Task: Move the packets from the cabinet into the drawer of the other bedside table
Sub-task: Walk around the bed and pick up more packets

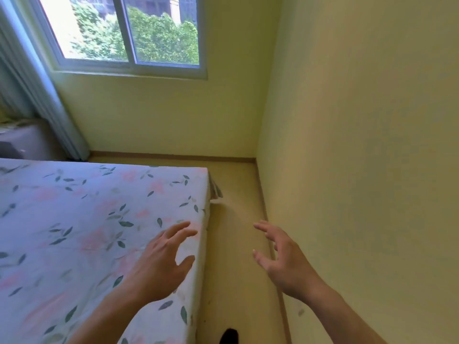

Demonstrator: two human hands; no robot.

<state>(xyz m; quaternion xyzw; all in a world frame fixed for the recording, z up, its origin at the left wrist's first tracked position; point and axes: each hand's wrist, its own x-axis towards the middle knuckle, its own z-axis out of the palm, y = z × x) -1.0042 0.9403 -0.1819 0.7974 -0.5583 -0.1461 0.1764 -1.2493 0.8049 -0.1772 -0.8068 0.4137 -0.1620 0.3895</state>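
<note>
No packet, cabinet, drawer or bedside table shows in the head view. My left hand (165, 263) hovers over the near right corner of the bed (74, 232), fingers spread and relaxed, holding nothing. My right hand (280, 254) is stretched out over the narrow strip of floor beside the bed, fingers loosely extended, also empty. Both forearms reach in from the bottom of the frame.
The bed carries a white sheet with pink flowers and green leaves. A narrow beige floor aisle (238, 219) runs between the bed and the yellow wall (360, 170). A window (129, 33) and pale curtain (32, 95) stand ahead. A dark foot tip (229, 337) shows at the bottom.
</note>
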